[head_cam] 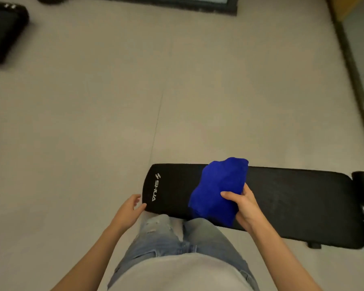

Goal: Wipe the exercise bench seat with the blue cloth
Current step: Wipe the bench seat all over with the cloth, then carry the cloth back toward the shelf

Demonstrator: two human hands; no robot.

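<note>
Ripped light-blue jeans (156, 244), pale grey top (177, 274), bare forearms.

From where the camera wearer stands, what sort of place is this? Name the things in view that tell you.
Probably a gym or home workout room. A black padded exercise bench with a brand logo stands on a plain grey floor, and another piece of dark equipment sits at the far left.

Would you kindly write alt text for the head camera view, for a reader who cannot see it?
A person's right hand holds a bunched blue cloth on a black padded bench seat. The left hand rests open at the seat's end, above pale floor.
</note>
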